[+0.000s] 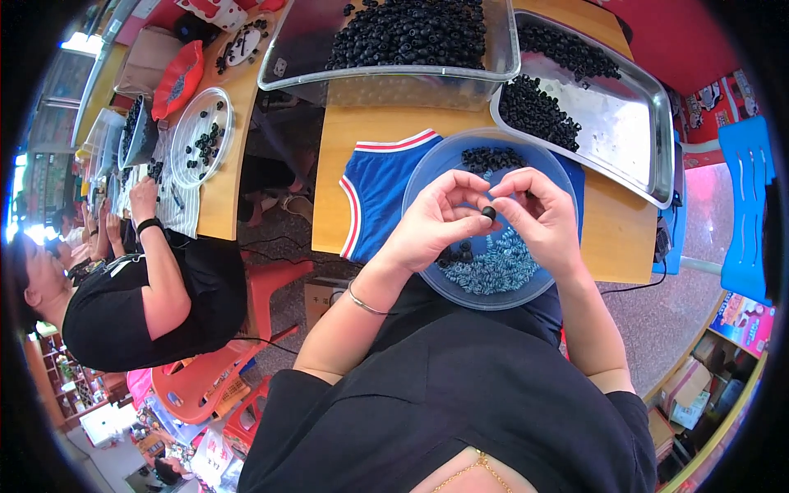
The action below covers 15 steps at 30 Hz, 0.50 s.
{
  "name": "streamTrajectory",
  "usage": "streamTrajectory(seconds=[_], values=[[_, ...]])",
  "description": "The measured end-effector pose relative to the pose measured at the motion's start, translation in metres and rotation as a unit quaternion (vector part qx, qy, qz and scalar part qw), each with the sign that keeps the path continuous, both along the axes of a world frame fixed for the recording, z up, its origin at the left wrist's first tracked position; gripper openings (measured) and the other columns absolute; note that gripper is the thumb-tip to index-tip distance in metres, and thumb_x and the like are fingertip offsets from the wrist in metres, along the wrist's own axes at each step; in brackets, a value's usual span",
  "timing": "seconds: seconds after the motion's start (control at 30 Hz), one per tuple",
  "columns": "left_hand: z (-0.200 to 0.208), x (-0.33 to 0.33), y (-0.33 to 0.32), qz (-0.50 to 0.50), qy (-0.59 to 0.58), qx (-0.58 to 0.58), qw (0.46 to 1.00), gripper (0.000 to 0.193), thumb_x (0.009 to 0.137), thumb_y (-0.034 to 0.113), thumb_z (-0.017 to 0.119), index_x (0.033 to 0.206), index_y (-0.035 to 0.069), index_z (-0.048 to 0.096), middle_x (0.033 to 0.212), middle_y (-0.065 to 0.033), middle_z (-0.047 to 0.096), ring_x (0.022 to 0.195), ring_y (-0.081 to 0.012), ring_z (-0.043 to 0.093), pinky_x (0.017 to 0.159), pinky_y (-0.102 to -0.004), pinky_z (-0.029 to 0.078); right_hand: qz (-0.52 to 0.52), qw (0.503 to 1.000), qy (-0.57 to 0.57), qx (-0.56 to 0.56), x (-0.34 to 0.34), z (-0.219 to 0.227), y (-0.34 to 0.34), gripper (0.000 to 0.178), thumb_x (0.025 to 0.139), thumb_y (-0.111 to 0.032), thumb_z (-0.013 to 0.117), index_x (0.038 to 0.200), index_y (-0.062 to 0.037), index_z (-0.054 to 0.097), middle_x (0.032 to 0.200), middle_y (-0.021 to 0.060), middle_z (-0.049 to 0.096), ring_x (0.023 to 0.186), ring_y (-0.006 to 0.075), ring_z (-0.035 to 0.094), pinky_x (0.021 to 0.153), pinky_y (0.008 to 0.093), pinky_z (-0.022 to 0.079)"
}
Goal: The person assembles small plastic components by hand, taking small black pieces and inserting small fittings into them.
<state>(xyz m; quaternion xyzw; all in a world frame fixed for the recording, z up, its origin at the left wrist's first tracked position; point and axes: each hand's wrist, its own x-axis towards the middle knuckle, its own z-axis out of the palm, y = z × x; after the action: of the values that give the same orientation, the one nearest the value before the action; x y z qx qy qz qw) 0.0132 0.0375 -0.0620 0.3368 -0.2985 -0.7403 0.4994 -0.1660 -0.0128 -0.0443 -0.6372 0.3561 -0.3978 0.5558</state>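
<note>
Both my hands are over a round translucent plastic tub (560,275) in front of me. My left hand (440,215) pinches a small round black piece (488,213) between thumb and fingers. Close beside it, my right hand (541,215) has its fingertips drawn together; whatever they hold is too small to make out. Many small light-blue pieces (493,271) lie in the near part of the tub. At its far side is a heap of black pieces (491,158), and a few round black ones (457,253) rest at the near left.
Under the tub lies a blue cloth garment (382,185) on the wooden table (337,140). Beyond stand a large clear bin of black beads (411,37) and a metal tray (620,140) with black pieces. At left, a person (140,287) works at another table; a blue chair (746,209) is right.
</note>
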Motion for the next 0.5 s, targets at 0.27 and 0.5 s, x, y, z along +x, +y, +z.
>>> streamTrajectory(seconds=[0.27,0.5], values=[[0.002,-0.004,-0.001,0.054,-0.116,-0.055,0.99,0.043,0.083,0.001,0.07,0.12,0.003,0.047,0.1,-0.0053,0.063,0.089,-0.0098,0.063,0.079,-0.0234,0.052,0.007,0.99,0.106,-0.098,-0.003,0.014,0.0,0.012,0.076,-0.001,0.074,0.087,-0.0057,0.071,0.086,0.0018,0.066,0.069,0.0072,0.053,0.056,0.0211,0.039],[0.009,-0.006,-0.003,0.018,-0.194,-0.083,0.977,0.046,0.082,0.0,0.07,0.121,0.003,0.046,0.096,-0.0039,0.062,0.087,-0.0079,0.062,0.077,-0.0219,0.052,0.026,0.988,0.092,-0.124,-0.003,0.009,-0.001,0.013,0.076,-0.001,0.075,0.087,-0.0062,0.071,0.086,0.0017,0.066,0.07,0.0084,0.055,0.055,0.0224,0.039]])
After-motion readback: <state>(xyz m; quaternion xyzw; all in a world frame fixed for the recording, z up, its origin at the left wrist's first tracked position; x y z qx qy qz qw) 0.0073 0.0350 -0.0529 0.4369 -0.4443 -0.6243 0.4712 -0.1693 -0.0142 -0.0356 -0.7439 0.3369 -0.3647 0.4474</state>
